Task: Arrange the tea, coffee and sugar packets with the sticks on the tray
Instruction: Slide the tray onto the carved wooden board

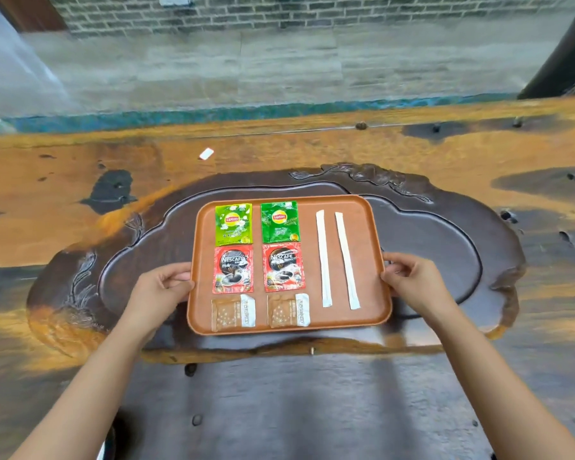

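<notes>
An orange-brown tray (365, 227) lies on a carved dark wooden board. On it two green Lipton tea packets (233, 224) (280, 221) form the far row. Two red Nescafe coffee packets (233, 269) (283, 267) sit below them. Two brown sugar packets (233, 312) (288, 310) lie along the near edge. Two white wrapped sticks (323, 258) (347, 260) lie side by side on the right half. My left hand (161, 287) grips the tray's left rim. My right hand (412, 280) grips its right rim.
The carved board (445, 247) rests on a large orange and dark wooden table (63, 194). A small white scrap (206, 154) lies on the table beyond the board. A dark cylinder (568, 58) stands at the far right. Behind the table is a stone ledge and brick wall.
</notes>
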A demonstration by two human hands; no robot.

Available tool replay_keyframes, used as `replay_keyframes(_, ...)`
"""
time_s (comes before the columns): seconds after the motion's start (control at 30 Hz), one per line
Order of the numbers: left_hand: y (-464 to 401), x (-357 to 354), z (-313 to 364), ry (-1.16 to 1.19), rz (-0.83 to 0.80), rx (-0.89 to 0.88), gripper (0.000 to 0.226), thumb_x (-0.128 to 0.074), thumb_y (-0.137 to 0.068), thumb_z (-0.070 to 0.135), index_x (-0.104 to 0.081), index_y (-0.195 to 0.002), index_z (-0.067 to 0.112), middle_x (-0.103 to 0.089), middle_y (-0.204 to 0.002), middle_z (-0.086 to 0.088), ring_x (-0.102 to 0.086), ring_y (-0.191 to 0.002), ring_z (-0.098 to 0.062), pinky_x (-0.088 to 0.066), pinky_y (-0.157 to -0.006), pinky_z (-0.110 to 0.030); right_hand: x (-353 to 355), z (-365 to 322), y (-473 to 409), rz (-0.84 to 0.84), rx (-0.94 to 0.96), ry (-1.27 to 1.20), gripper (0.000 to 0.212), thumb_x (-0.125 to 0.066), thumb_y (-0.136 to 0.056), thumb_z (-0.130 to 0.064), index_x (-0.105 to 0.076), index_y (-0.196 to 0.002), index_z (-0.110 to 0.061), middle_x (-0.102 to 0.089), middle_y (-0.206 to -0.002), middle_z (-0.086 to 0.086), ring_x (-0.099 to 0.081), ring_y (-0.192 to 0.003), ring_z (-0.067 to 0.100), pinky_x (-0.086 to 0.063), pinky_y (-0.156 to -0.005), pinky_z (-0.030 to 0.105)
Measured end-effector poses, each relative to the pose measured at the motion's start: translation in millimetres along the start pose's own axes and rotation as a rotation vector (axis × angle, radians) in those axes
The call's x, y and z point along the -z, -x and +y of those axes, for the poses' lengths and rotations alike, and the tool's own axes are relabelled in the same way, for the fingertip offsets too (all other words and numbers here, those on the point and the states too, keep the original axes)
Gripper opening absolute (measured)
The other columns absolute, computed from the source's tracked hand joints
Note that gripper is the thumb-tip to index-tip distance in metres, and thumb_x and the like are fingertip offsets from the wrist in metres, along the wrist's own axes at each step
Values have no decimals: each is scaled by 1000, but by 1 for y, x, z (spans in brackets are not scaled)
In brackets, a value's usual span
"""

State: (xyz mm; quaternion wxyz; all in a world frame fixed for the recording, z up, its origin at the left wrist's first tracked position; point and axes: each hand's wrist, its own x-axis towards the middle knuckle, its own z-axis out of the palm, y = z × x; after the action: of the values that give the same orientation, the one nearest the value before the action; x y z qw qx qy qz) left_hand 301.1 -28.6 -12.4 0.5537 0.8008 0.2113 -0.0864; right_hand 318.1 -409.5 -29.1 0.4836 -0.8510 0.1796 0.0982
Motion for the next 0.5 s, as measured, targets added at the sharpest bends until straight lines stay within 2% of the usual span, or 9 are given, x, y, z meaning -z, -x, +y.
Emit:
replay_keyframes(0.1, -22, -3, -5, -13, 1, 9, 31, -51, -84, -11, -64, -104, 9, -65, -80, -6, -64, -60, -2, -54, -62, -14, -10, 2, -19, -7, -12, 17, 34, -57, -78, -7, -69, -86, -38, -62, -62, -1, -62, -68, 26, -55, -77, 53)
replay_keyframes(0.17, -31, -5, -7, -28, 5, 16, 31, -51, -84, -11, -64, -103, 8, -65, -80, -5, -64, -65, -10, -55, -63, -15, -16, 5, -28, -10, -12, 41, 41, -56, -75, -10, -66, -72, -50, -62, -61, -3, -65, -70, 30, -55, -75, 53)
replay_keyframes(0.23, -37, -6, -10, -52, -1, 26, 31, -51, -84, -10, -66, -100, 12, -67, -81, -6, -63, -72, -16, -57, -69, -23, -21, 7, -35, -17, 6, 56, 50, -53, -77, -9, -65, -69, -57, -63, -62, -8, -66, -73, 33, -55, -74, 53)
replay_keyframes(0.3, -41, -7, -10, -78, 6, 40, 31, -52, -84, -7, -66, -96, 18, -69, -84, -6, -64, -78, -18, -56, -74, -29, -23, 7, -39, -20, 30, 72, 57, -51, -80, -5, -64, -69, -58, -62, -61, -14, -66, -76, 32, -56, -75, 52)
replay_keyframes(0.37, -43, -8, -10, -83, 17, 40, 31, -52, -84, -6, -66, -99, 17, -69, -84, -4, -65, -78, -17, -57, -72, -25, -24, 6, -42, -12, 36, 79, 59, -50, -81, -3, -64, -68, -59, -62, -57, -19, -67, -76, 31, -56, -75, 51)
replay_keyframes(0.5, -42, -13, -7, -110, 35, 29, 30, -53, -83, -5, -67, -100, 15, -69, -83, -1, -65, -77, -17, -54, -76, -33, -24, 5, -44, 10, 31, 81, 61, -51, -82, -3, -63, -64, -59, -62, -65, -16, -67, -73, 31, -56, -74, 51)
